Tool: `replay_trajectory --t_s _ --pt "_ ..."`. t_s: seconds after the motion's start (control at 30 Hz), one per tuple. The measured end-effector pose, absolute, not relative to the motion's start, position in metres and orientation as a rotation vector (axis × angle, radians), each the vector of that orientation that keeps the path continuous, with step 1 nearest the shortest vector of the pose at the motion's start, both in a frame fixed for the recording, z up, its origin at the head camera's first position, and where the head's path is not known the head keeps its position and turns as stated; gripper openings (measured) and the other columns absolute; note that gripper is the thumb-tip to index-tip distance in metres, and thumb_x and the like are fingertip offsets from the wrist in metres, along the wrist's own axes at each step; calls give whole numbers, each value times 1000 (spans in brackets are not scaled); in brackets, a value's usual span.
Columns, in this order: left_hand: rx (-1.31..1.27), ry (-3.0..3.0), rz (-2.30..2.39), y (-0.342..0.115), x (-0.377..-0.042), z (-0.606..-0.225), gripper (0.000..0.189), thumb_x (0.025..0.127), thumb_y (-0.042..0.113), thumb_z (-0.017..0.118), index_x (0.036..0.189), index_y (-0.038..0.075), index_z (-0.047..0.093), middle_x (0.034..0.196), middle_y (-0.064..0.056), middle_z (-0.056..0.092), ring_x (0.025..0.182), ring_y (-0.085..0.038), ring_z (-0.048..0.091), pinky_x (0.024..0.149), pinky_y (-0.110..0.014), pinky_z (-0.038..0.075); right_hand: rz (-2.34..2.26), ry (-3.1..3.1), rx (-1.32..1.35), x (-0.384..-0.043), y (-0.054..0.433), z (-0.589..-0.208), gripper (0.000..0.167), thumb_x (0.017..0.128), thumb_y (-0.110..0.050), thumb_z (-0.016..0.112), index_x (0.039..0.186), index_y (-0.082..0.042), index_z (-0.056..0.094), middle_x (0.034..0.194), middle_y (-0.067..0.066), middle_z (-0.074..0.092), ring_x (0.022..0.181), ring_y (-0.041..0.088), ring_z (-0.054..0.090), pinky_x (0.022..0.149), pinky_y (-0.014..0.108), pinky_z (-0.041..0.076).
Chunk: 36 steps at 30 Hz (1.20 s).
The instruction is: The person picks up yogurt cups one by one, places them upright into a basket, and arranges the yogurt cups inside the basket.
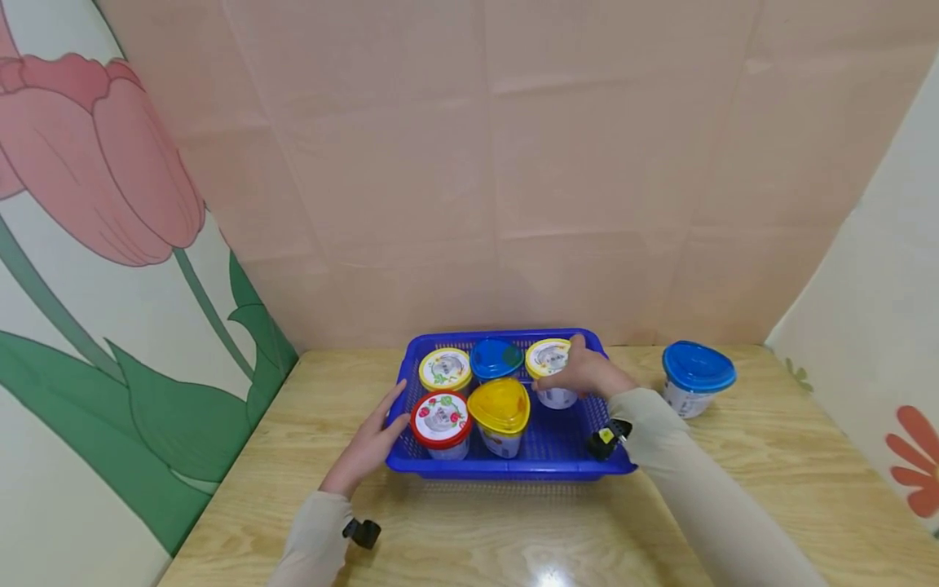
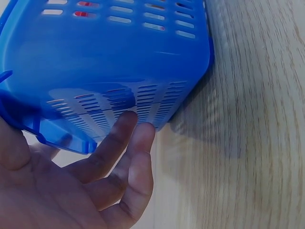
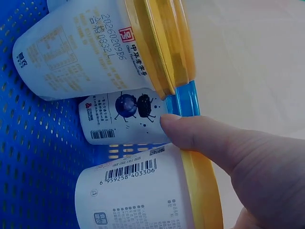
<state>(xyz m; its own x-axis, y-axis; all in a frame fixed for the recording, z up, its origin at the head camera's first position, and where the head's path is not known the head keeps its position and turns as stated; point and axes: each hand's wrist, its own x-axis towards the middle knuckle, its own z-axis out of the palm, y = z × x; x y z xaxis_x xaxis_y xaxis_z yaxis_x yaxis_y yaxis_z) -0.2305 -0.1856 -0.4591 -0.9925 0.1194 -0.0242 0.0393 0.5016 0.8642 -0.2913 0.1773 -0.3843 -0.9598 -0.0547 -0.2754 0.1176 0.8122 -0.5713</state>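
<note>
A blue plastic basket (image 1: 513, 468) holds several lidded yogurt cups. My left hand (image 1: 370, 444) holds its left side, thumb over the rim. In the left wrist view, the fingers (image 2: 140, 176) lie against the slotted outer wall. At the back right, my right hand (image 1: 588, 375) grips a yogurt cup (image 1: 557, 397) with a yellow-rimmed white lid by its top. The thumb (image 3: 186, 131) presses at the lid edge in the right wrist view; the other fingers are mostly hidden. Left of it are a blue-lidded cup (image 1: 495, 359) and a yellow-lidded cup (image 1: 500, 406).
A red-lidded cup (image 1: 442, 420) and another yellow-rimmed cup (image 1: 444, 368) fill the basket's left end. Outside, a second blue-lidded cup (image 1: 697, 371) stands on the wooden table (image 1: 792, 456) to the right. A pinkish sheet (image 1: 513, 163) covers the wall behind.
</note>
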Motion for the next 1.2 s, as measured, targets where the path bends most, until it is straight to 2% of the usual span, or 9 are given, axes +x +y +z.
replay_trajectory --t_s 0.2,0.53,0.7,0.8,0.9,0.93,1.03,1.2 --pt "130 2636 1532 -185 -230 -459 58 105 32 49 158 40 25 164 -14 25 144 -45 33 112 -66 28 -868 2698 79 -293 176 -385 126 76 -52 83 151 6 0 119 30 54 81 30 62 64 31 52" --pt "136 2632 1534 -184 -229 -459 58 106 32 48 158 39 25 164 -15 25 143 -46 34 111 -66 29 -764 2708 54 -294 175 -386 132 76 -55 81 152 12 -3 123 30 54 83 32 64 64 31 53" --pt "134 2632 1529 -184 -229 -459 58 106 32 48 158 39 24 164 -15 25 143 -46 34 111 -66 30 -667 2760 55 -293 173 -386 132 74 -56 82 152 15 1 129 34 52 87 32 63 74 40 56" --pt "132 2626 1530 -184 -229 -459 58 106 33 48 158 39 23 164 -15 24 143 -46 33 111 -67 30 -607 2799 61 -292 170 -386 131 72 -58 82 151 16 9 137 38 44 105 40 60 91 53 52" --pt "135 2623 1533 -184 -229 -459 58 106 32 47 158 39 23 164 -15 24 143 -46 33 110 -67 30 -568 2834 60 -292 168 -388 127 69 -59 82 148 17 18 140 42 36 116 48 52 99 62 45" --pt "135 2622 1534 -184 -229 -459 58 106 32 47 158 39 23 164 -15 24 143 -46 33 111 -67 30 -558 2842 61 -291 167 -388 126 69 -60 83 148 17 21 140 42 35 118 50 50 100 64 43" --pt "135 2627 1527 -184 -229 -459 58 106 32 48 158 40 24 164 -15 25 143 -46 33 111 -66 29 -533 2860 81 -291 165 -390 124 66 -60 84 146 15 26 134 41 37 111 49 53 96 64 46" --pt "138 2621 1531 -185 -228 -458 58 106 32 47 158 40 23 164 -15 24 145 -45 30 112 -66 27 -527 2871 123 -293 162 -392 124 65 -60 85 147 14 27 132 40 37 108 50 53 93 65 47"
